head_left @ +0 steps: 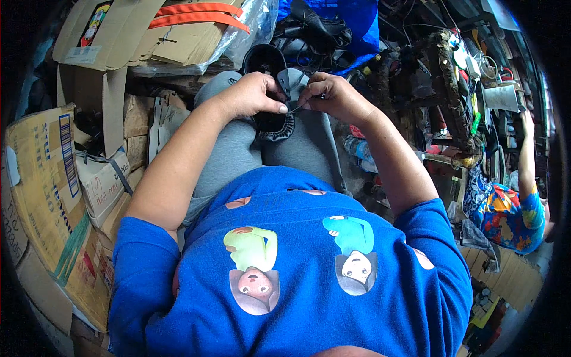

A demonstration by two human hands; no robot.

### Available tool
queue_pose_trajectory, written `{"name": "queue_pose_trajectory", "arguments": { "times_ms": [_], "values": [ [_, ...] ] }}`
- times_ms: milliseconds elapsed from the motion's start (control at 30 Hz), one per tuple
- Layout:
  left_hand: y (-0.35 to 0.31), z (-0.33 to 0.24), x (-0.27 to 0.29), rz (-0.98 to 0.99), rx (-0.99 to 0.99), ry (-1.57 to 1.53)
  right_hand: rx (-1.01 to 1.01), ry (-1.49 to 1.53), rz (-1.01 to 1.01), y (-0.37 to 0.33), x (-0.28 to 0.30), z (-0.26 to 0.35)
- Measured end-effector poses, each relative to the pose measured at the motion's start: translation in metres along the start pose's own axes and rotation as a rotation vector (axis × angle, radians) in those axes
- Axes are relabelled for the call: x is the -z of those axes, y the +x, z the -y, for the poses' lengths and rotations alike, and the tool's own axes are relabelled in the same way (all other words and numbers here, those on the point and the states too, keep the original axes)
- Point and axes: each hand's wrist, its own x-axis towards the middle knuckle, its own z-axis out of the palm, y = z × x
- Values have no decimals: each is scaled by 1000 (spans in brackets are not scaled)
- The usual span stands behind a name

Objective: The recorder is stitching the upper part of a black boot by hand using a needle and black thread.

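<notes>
A black shoe-like piece (275,128) rests between my knees, its curved lower edge marked with pale stitch-like lines. My left hand (262,95) is closed at its upper part, thumb and fingertips pinched together beside a dark pointed flap (284,80). Close by on the right, my right hand (338,98) pinches a thin thread or wire (299,107) that runs toward the left thumb. Whether a needle is on it is too small to tell. Just beyond my left hand stands a black rounded, hollow item (263,58), partly hidden by the hand.
Cardboard boxes (50,196) are stacked on the left, with flattened cardboard (190,35) and orange strips (199,13) ahead. Black shoes (315,30) lie by a blue sheet (363,35). A cluttered rack (443,77) stands right; another person in a colourful shirt (511,217) reaches toward it.
</notes>
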Motion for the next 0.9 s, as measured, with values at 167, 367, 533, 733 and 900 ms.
{"name": "queue_pose_trajectory", "arguments": {
  "times_ms": [167,367,533,733,900],
  "values": [
    [0,2,-1,-15,-8,-36,14,22,-37,-1,0,-9],
    [1,5,-1,-47,-44,-6,-17,-15,-21,3,6,-4],
    [1,2,-2,-40,-13,-15,25,-31,17,3,0,-8],
    [0,2,-1,-23,-12,-58,63,103,-8,0,-13,-10],
    [-2,4,3,20,-54,-31,-3,77,-96,-15,-21,-1]
  ]
}}
